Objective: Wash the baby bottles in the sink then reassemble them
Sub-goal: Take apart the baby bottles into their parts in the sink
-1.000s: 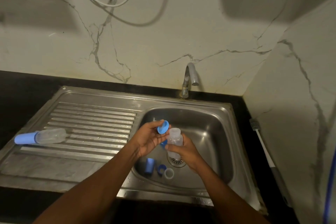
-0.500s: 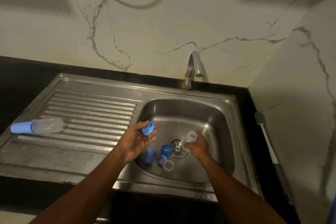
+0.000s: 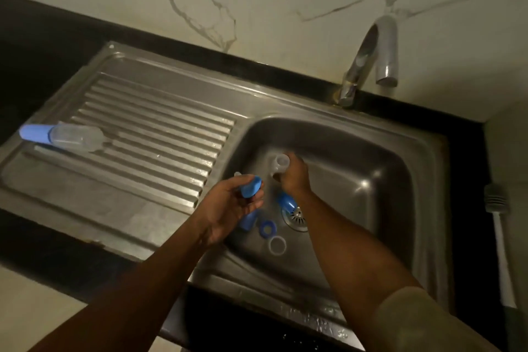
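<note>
Parts off, the clear bottle (image 3: 278,164) is held over the sink (image 3: 371,148).
The right hand (image 3: 295,180) grips it low in the basin, probably for rinsing. The left hand (image 3: 225,208) holds a blue cap (image 3: 251,187) aside. A blue ring (image 3: 268,228) and a clear ring (image 3: 277,246) lie by the drain (image 3: 298,218). A second bottle (image 3: 68,136) waits on the drainboard (image 3: 157,134).

I am finding no writing I can read: only faint stamped marks (image 3: 317,321) are showing on the front rim of the sink (image 3: 257,293), too blurred to make out.
</note>
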Tool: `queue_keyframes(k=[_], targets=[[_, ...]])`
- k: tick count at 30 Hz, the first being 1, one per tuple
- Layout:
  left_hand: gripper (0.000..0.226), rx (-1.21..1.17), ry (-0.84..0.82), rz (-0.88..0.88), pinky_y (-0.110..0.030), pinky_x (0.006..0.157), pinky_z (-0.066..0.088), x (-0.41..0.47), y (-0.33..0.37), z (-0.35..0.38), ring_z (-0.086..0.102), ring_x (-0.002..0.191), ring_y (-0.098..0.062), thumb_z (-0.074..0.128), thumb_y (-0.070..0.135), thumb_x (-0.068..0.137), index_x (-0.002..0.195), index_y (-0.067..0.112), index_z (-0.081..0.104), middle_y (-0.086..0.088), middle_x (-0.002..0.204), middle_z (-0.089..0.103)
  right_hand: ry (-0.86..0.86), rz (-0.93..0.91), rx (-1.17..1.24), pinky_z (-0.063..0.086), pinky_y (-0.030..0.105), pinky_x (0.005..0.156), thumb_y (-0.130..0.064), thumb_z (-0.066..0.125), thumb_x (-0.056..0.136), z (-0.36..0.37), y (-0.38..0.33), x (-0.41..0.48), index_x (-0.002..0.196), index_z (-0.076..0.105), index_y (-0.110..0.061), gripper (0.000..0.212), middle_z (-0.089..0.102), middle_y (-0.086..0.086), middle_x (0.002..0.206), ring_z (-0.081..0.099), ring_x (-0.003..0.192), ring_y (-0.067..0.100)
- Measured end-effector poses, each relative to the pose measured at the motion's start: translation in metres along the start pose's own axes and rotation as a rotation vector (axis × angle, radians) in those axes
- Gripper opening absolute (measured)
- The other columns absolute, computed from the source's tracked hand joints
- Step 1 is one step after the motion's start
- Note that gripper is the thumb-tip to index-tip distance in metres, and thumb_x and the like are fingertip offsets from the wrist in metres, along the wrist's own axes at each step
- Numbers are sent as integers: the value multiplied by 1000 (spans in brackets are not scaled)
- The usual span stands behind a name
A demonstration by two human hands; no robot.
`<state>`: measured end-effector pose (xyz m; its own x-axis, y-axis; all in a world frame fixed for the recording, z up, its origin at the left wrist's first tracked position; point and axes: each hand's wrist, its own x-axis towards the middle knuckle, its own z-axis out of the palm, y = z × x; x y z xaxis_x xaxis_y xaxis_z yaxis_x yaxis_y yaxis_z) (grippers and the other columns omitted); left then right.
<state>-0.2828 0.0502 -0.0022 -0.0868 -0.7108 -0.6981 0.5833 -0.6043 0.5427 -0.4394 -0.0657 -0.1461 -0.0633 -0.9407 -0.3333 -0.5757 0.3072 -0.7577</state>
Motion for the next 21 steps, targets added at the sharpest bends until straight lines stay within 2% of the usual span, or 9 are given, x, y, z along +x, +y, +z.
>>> queue_keyframes(k=[2,4,5,7,9,12,15,18,21], targets=[[13,5,13,-3,-42,105,47,8,-3,3,61,105,-27,60,14,93,101,6,66,-17,112,64,-47,34,78,56,38,83,-19,76,76,3,0,4,122,61,-13,49,63,8,112,62,95,22],[12,11,18,-8,-42,104,48,13,-5,8,60,108,-28,59,14,93,99,7,66,-18,114,64,-3,88,115,57,38,71,-24,66,87,7,0,1,115,63,-12,31,63,9,99,61,83,20],[10,9,18,-14,-42,104,48,14,-6,9,59,108,-28,59,14,94,96,7,67,-18,114,63,22,75,93,59,42,76,-22,69,84,4,2,-3,115,62,-13,33,63,8,100,60,85,19],[11,5,13,-23,-41,103,49,14,-8,10,59,109,-29,58,13,95,97,7,66,-18,115,63,-13,-16,-44,55,47,92,-17,80,74,0,19,-13,127,53,-16,60,62,8,116,59,100,19],[13,10,10,-26,-41,102,49,12,-8,11,59,109,-29,57,13,95,101,6,66,-18,114,63,-57,-3,-253,51,42,96,-23,82,74,-11,27,-30,136,47,-18,71,56,8,130,55,117,25],[11,5,5,-27,-41,101,49,10,-3,13,57,108,-29,57,12,95,98,8,66,-18,113,62,-96,11,-487,50,35,94,-26,77,77,-22,51,-42,125,54,-16,54,57,9,129,52,120,29],[11,1,6,-24,-41,101,49,11,-2,15,57,108,-29,57,13,95,99,7,65,-19,113,62,-102,62,-561,47,33,97,-26,74,83,-24,64,-43,123,59,-9,46,56,13,130,53,119,29],[18,6,11,-26,-41,100,51,12,-3,14,58,109,-29,58,13,95,109,4,64,-19,115,62,-95,147,-538,50,29,80,-28,76,83,-26,60,-39,108,62,-5,36,64,14,117,63,106,29],[21,4,13,-33,-41,101,50,11,-5,13,58,109,-29,58,13,95,112,2,63,-19,116,62,-14,213,-367,44,25,62,-27,77,80,-35,43,-19,99,67,-1,34,69,15,103,68,95,29]])
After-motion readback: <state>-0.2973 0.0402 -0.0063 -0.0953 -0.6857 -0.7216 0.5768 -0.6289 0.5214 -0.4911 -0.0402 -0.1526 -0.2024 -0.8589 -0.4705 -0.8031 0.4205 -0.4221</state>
